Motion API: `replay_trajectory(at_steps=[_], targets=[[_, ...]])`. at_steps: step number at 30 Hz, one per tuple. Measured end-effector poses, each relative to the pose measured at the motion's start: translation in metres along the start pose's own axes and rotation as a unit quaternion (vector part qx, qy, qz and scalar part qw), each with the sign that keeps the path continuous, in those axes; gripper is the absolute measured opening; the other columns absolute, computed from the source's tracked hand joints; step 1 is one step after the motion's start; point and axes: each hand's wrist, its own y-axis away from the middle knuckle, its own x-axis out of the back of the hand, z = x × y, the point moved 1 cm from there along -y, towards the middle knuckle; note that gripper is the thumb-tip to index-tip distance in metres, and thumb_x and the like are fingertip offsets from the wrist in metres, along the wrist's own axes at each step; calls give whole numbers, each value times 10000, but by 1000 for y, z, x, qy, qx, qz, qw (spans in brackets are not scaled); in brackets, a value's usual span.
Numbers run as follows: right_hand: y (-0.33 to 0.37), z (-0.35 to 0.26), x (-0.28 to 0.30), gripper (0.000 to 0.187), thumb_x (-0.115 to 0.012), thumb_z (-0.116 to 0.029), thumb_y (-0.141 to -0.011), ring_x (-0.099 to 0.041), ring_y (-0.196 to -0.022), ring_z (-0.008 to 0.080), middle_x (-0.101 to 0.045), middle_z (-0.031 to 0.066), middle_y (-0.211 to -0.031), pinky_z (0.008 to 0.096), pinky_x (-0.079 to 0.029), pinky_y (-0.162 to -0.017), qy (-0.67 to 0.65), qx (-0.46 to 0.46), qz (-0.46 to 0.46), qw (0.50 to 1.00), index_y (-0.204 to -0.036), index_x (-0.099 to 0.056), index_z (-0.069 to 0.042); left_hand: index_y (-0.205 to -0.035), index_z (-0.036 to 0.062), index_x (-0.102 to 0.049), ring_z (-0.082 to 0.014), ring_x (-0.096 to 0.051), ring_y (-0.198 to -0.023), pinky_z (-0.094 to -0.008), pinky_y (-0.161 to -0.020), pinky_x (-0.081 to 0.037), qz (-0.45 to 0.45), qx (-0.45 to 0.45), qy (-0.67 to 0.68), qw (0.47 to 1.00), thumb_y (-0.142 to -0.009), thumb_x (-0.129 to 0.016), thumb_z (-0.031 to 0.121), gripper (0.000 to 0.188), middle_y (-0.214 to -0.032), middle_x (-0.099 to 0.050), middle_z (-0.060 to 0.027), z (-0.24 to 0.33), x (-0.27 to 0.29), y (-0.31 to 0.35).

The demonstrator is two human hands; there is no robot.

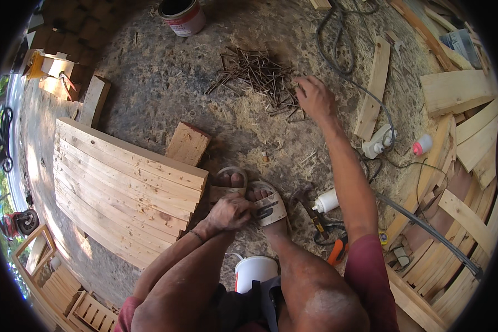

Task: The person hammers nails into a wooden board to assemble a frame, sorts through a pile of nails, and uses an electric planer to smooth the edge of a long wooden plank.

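A loose heap of long brown nails (258, 73) lies on the rough ground ahead of me. At its right edge is my right hand (315, 98), fingers bent and a little apart, with the fingertips close to the outermost nails. My left hand (230, 212) is closed and rests in front of my sandalled feet; what its fingers hold, if anything, is hidden. To the left lies a panel of pale wooden boards (124, 191), side by side, with a short wood block (187, 143) by its far corner.
A hammer (311, 213), a white bottle (326, 201) and an orange-handled tool (338, 250) lie right of my feet. A white bucket (255, 273) stands between my legs. Farther right are a power strip (377, 141), cables and stacked planks (454, 91). A paint can (182, 19) stands beyond the nails.
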Motion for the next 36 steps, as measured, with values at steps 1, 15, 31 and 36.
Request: replay_trajectory(at_steps=[1, 15, 31, 36], targets=[[-2, -19, -1, 396, -643, -282, -940, -628, -1099, 272, -613, 92, -1299, 417, -508, -982, 7, -29, -55, 998, -1326, -622, -196, -964, 76, -697, -296, -652, -873, -403, -817, -534, -2, 7, 4, 1000, -772, -679, 119, 198, -889, -696, -93, 0, 0, 1], [-13, -14, -9, 479, -765, -339, -798, -527, -1252, 307, -497, 102, -1402, 441, -445, -1050, -42, 29, -34, 998, -1210, -665, -116, -959, 114, -694, -313, -645, -856, -426, -800, -532, 14, 11, -7, 1000, -776, -669, 147, 188, -834, -669, -101, -5, -6, 2], [-7, 34, 17, 254, -643, -213, -919, -684, -989, 257, -714, 100, -1057, 391, -532, -863, -195, -88, 89, 973, -1125, -699, -77, -968, 76, -663, -320, -619, -905, -421, -825, -530, -11, 13, 17, 1000, -790, -672, 160, 197, -874, -647, -108, -7, -2, 2], [-28, 3, 14, 249, -642, -234, -920, -698, -975, 275, -723, 116, -1096, 380, -543, -833, -152, -83, 73, 982, -1116, -713, -98, -975, 80, -666, -317, -623, -917, -421, -832, -530, -16, 13, 13, 1000, -791, -671, 157, 200, -891, -660, -107, -7, -3, 2]])
